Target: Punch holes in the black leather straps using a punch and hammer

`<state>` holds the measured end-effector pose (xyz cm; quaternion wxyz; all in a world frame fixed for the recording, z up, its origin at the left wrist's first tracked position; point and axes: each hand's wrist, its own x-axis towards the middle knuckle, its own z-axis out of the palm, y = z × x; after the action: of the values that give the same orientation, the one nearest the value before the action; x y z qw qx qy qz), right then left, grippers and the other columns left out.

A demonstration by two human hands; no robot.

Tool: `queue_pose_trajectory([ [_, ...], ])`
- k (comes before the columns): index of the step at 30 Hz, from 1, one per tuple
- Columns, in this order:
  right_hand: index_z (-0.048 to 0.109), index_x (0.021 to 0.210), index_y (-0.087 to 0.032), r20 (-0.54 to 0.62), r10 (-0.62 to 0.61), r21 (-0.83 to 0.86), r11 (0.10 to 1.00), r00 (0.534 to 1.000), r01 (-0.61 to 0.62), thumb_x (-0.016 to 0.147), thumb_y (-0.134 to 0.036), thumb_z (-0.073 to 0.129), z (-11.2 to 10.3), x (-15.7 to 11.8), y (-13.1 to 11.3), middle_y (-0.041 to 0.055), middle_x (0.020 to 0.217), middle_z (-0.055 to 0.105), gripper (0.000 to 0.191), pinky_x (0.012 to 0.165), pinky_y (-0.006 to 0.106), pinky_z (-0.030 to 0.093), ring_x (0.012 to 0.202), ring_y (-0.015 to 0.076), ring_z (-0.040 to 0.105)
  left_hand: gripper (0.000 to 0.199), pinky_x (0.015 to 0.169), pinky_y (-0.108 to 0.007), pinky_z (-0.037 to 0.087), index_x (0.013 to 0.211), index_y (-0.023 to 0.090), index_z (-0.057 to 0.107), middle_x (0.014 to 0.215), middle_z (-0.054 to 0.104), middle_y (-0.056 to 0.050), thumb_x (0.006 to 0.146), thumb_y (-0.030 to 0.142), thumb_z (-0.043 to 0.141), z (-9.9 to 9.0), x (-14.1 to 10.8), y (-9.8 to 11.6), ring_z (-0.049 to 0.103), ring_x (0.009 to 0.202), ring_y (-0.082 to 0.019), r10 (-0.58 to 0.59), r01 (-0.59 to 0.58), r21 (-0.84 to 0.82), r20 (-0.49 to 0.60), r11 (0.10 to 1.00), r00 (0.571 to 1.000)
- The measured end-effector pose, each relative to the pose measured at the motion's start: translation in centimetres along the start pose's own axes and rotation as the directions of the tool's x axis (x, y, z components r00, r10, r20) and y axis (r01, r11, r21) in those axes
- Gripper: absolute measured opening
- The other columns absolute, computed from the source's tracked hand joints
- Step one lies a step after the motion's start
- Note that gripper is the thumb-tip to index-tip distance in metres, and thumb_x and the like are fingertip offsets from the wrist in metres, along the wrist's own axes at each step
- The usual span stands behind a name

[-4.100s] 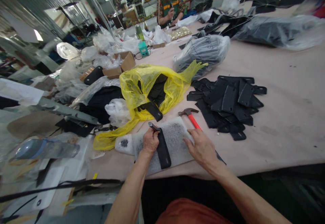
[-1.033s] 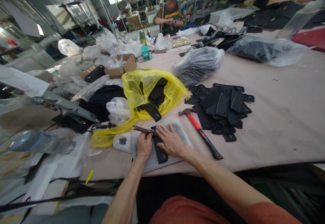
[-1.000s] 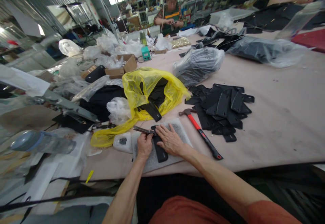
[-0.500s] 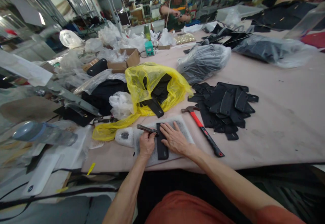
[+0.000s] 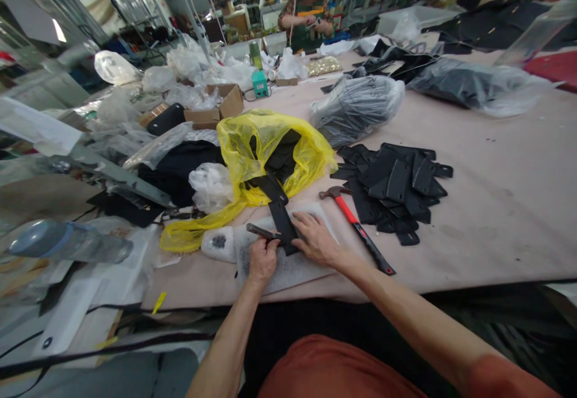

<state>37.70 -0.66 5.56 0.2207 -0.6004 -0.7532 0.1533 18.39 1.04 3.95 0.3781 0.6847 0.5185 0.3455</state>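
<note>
A flat black piece lies tilted over a light grey pad near the table's front edge. My left hand is closed on a thin dark metal tool, whose far end points left; its near end meets the piece's left edge. On the right side of the piece, my right hand rests with its fingers apart, the fingertips at the piece's edge. Just right of the pad lies a hammer with a red and black handle. Beside it is a heap of black pieces.
Behind the pad, an open yellow bag holds more black pieces. A white lump sits left of the pad. Plastic-wrapped bundles lie farther back. A water bottle is at the left. Another person works across the table.
The black piece has moved away from me and turned, its far end now near the yellow bag. My right hand has shifted with it. The whole view has moved slightly.
</note>
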Motion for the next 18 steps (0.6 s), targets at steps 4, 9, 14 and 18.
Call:
queue_pose_trajectory([
  [4,0.045,0.138,-0.017,0.044,0.024,-0.09,0.996,0.999,-0.02,0.089,-0.033,0.052,0.3,-4.2,-0.8,0.0124,0.147,0.041,0.052,0.111,0.057,0.018,0.138,0.0324,0.028,0.019,0.081,-0.031,0.054,0.094,0.018,0.069,0.091,0.074,-0.005,0.084,0.025,0.054,0.2,0.5,0.1,0.068,0.086,-0.019,-0.007,0.007,0.004,-0.019,1.0,1.0],
  [9,0.049,0.134,-0.018,-0.075,0.121,-0.168,0.977,0.99,-0.132,0.092,-0.034,0.049,1.5,-2.7,-1.5,0.012,0.145,0.044,0.045,0.11,0.057,0.017,0.136,0.0328,0.031,0.018,0.084,-0.031,0.053,0.092,0.017,0.07,0.092,0.073,-0.006,0.083,0.025,0.055,0.4,2.3,-0.1,0.068,0.087,-0.019,0.018,-0.016,0.026,-0.05,1.0,0.999],
  [14,0.055,0.127,-0.019,-0.147,0.143,-0.165,0.972,0.979,-0.167,0.091,-0.035,0.052,1.9,-1.0,-2.0,0.0113,0.14,0.05,0.039,0.108,0.055,0.021,0.131,0.0332,0.036,0.018,0.083,-0.032,0.053,0.092,0.017,0.069,0.092,0.073,-0.006,0.083,0.026,0.056,0.6,3.8,-0.8,0.068,0.087,-0.02,0.008,-0.007,0.007,-0.06,1.0,0.998],
  [18,0.06,0.12,-0.021,-0.189,0.16,-0.124,0.975,0.969,-0.185,0.089,-0.037,0.055,2.2,-1.0,-2.0,0.0098,0.134,0.055,0.035,0.107,0.054,0.022,0.129,0.034,0.037,0.019,0.083,-0.031,0.053,0.093,0.017,0.069,0.093,0.072,-0.006,0.083,0.026,0.056,0.7,4.2,-1.2,0.067,0.088,-0.019,0.039,-0.04,-0.011,-0.053,0.999,0.998],
])
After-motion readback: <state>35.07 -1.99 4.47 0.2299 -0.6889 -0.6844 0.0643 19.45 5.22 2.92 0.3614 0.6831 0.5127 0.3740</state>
